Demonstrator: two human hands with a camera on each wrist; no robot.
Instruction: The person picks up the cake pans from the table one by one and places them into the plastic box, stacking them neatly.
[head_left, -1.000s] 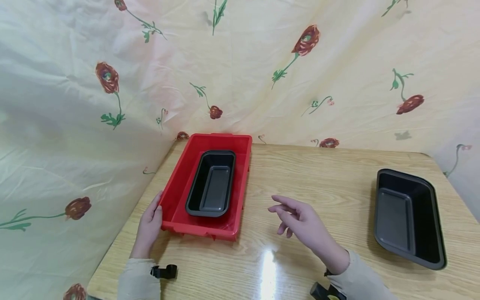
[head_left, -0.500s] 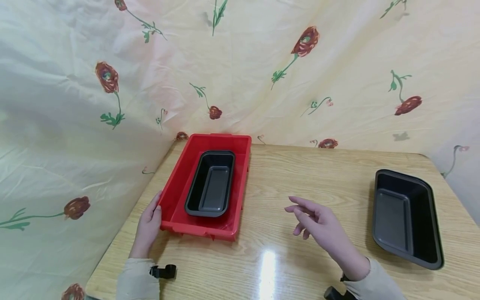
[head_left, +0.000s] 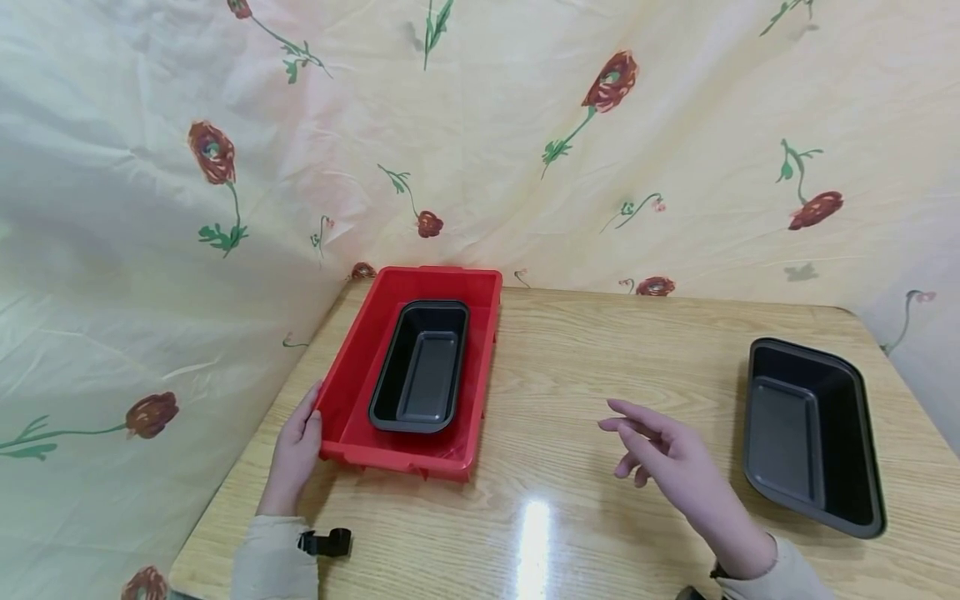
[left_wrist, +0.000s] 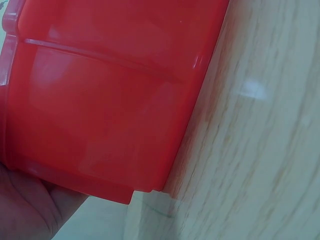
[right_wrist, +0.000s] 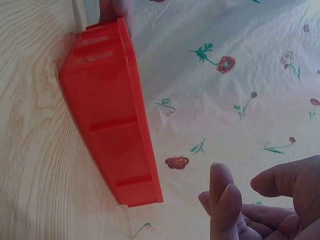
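On the left of the table sits a red plastic tray (head_left: pixel 352 408), with a dark loaf pan (head_left: pixel 429 383) lying inside it. My left hand (head_left: pixel 295 450) grips the tray's near left corner, thumb along the rim. In the left wrist view the hand (left_wrist: pixel 30 205) shows at the lower left, against the tray's red wall (left_wrist: pixel 100 120); its fingertips are hidden. My right hand (head_left: pixel 671 462) hovers over the table between the tray and a second dark loaf pan (head_left: pixel 787 442). Its fingers are loosely bent, with nothing in them.
The wooden table (head_left: pixel 600 350) has a bright light reflection near its front. A flowered cloth (head_left: pixel 487 150) hangs behind it and along the left side. The second loaf pan stands at the right part of the table.
My right hand has moved to the right, away from the red tray and toward the second loaf pan. The left hand, the tray and both pans stay in place.
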